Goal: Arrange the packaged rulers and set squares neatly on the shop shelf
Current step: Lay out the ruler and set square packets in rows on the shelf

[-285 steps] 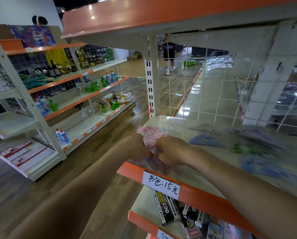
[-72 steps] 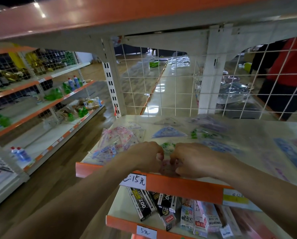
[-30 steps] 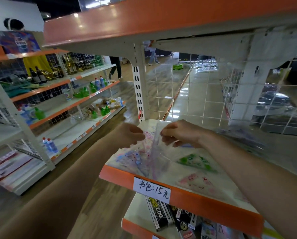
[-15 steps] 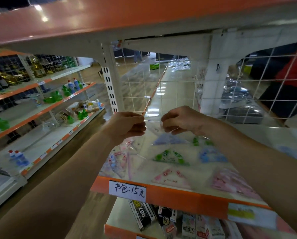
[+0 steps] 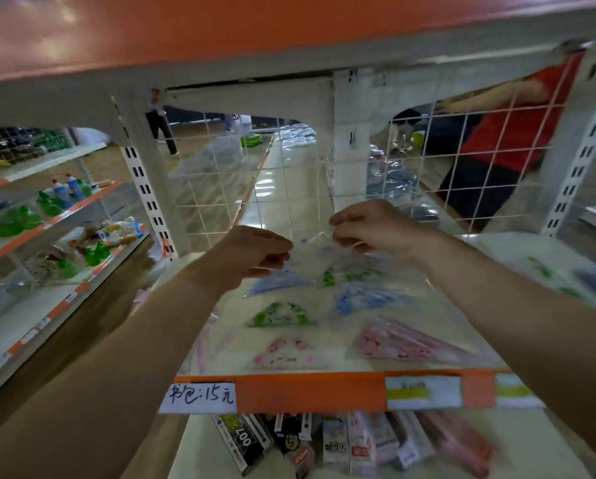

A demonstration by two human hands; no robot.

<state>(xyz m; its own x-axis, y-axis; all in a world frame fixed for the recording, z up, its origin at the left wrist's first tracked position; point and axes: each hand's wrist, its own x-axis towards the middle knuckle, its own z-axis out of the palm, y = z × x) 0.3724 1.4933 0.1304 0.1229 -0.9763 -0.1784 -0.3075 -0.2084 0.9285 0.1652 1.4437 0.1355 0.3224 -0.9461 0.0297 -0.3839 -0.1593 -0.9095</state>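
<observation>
where the head view looks down on the shelf (image 5: pixel 307 392), the left hand (image 5: pixel 255 252) and right hand (image 5: pixel 369 229) each pinch the top edge of a clear packet (image 5: pixel 312 242) between thumb and curled fingers, holding it raised above the shelf's rear; its contents are too faint to tell. nearer the front lie a green set square (image 5: pixel 282 314), a pink set square (image 5: pixel 286 354), a blue set square (image 5: pixel 369 299) and a pink ruler pack (image 5: pixel 410 344), apart.
</observation>
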